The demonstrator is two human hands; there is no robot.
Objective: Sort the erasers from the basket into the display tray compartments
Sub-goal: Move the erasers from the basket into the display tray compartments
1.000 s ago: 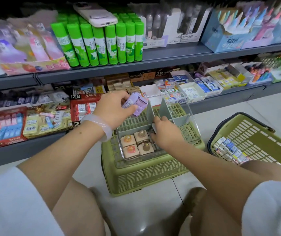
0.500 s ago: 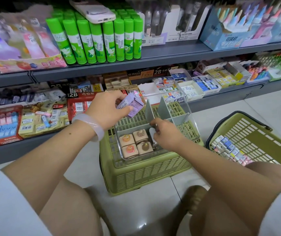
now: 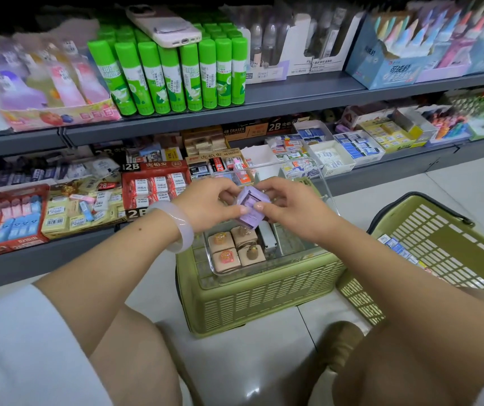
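— Since a moment ago the right hand [image 3: 293,212] has left the clear display tray [image 3: 317,253] and come up to meet the left hand [image 3: 205,205]; what do they hold?

— Both pinch the purple erasers [image 3: 251,208], a small stack of lilac packs with pale labels, held above the tray's middle. Before, the left hand held that stack alone, higher and further left, while the right one reached down into a compartment.

— And the tray itself?

— It sits on top of an upturned green basket [image 3: 258,300] (on the basket's left half). Its near-left compartment holds four beige eraser blocks [image 3: 236,249], each with a small orange or brown figure on top. Just right of them lies a white-grey eraser [image 3: 267,237] in the next compartment.

— Anything readable?

— Red boxes [image 3: 155,186] on the lower shelf's front edge carry "2B" and Chinese characters; behind them a dark box says "4B ERASER". Green glue sticks [image 3: 173,74] on the upper shelf read "GLUE STICK", and a phone [image 3: 163,26] in a pale case lies across their caps.

— Where are the rest of the goods?

— A second green basket [image 3: 446,244] stands at the right, with blue-and-white erasers [image 3: 399,249] along its left wall. The left wrist wears a pale bangle [image 3: 173,227].
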